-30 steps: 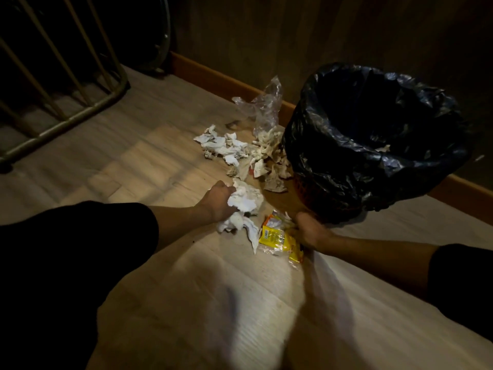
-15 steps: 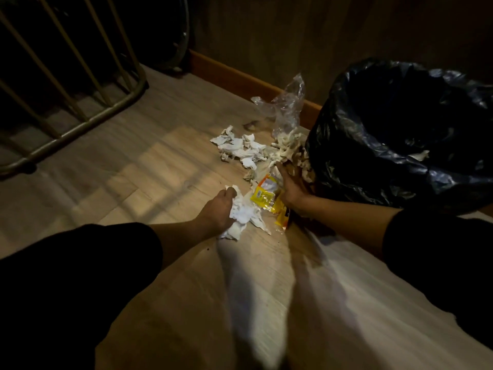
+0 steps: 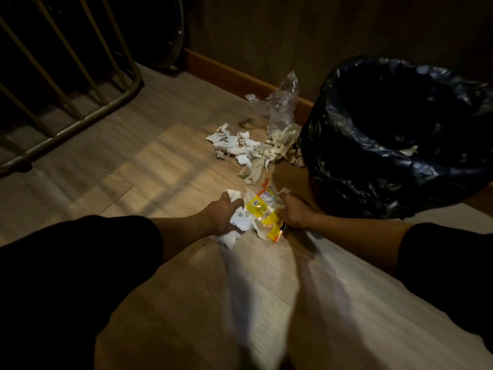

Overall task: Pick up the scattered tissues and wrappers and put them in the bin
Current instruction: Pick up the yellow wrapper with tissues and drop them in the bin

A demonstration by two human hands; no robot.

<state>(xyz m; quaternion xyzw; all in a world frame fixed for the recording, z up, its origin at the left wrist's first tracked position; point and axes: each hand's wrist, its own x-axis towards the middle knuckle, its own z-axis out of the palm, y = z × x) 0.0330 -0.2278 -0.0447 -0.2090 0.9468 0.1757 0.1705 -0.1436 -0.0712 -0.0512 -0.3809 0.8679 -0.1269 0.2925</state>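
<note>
My left hand [image 3: 222,216] is closed on a bunch of white tissues [image 3: 238,225] low over the wooden floor. Right beside it, my right hand [image 3: 292,213] grips a yellow and orange wrapper [image 3: 262,212] with some tissue. The two hands are close together, with the rubbish between them. Further away lies a heap of crumpled tissues [image 3: 240,148] and a clear plastic bag [image 3: 280,105] against the bin. The bin [image 3: 400,161], lined with a black bag, stands at the right, just beyond my right hand; a scrap of tissue [image 3: 408,150] lies inside.
A metal railing [image 3: 80,76] with slanted bars runs along the upper left. A wooden skirting board [image 3: 226,73] and a dark wall close the far side. My dark sleeves fill the lower left and right corners.
My right hand has drawn back from the far heap with the yellow wrapper and come in against my left hand. The left hand keeps its hold on the tissues.
</note>
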